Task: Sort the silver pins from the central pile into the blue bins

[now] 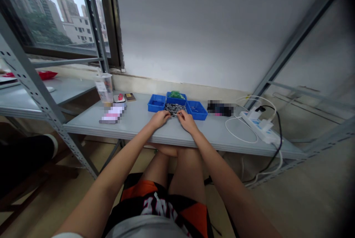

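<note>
The heap of small, shiny silver-and-dark metal pieces (175, 108) lies just beyond my fingertips on the smooth grey tabletop (133, 119), though I can't tell whether a tray holds it. From my remote seat, I see my left hand (161, 119) and right hand (186, 120) nearly meeting at its near edge, fingers curled into pinches; they appear to grip a slim pale piece (173, 115) between them, too small to make out. Working this close probably keeps each reach short. A left blue plastic tray (154, 109), a right blue plastic tray (198, 116) and a rear blue plastic tray (175, 101) ring the pile, presumably to keep sorts apart. They look rigid, straight-walled and rectangular; bright green pieces (175, 94) fill the rear one, soft-looking against the glinting, jumbled metal.
</note>
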Action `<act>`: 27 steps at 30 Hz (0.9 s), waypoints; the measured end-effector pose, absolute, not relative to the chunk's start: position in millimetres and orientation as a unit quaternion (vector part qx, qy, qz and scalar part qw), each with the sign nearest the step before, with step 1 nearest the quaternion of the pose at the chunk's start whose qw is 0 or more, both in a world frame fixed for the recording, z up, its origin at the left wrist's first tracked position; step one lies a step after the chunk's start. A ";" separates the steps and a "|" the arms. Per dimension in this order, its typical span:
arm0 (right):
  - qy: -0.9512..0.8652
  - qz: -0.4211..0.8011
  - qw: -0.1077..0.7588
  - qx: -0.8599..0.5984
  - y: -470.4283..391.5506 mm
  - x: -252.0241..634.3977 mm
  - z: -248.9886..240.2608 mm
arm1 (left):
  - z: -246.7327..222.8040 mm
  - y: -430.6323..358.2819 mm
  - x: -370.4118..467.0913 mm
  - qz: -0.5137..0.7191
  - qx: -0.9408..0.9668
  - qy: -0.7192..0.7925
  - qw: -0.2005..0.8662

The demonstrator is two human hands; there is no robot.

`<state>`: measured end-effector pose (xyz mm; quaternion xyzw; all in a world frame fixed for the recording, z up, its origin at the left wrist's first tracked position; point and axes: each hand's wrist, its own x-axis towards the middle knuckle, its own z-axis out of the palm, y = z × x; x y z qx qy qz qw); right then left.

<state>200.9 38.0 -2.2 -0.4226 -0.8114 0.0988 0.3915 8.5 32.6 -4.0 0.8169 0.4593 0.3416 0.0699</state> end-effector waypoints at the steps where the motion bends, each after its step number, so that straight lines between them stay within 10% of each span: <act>1: -0.811 0.099 0.392 -0.424 38.3 200.9 -2.4 | -4.4 33.3 8.6 0.347 0.814 0.461 0.067; 15: -0.852 0.084 0.307 -0.417 41.3 199.7 -10.8 | -2.6 31.2 9.5 0.411 0.805 0.425 0.050; 27: -0.806 0.081 0.399 -0.429 34.0 200.3 1.6 | -4.3 31.9 9.2 0.326 0.830 0.446 0.079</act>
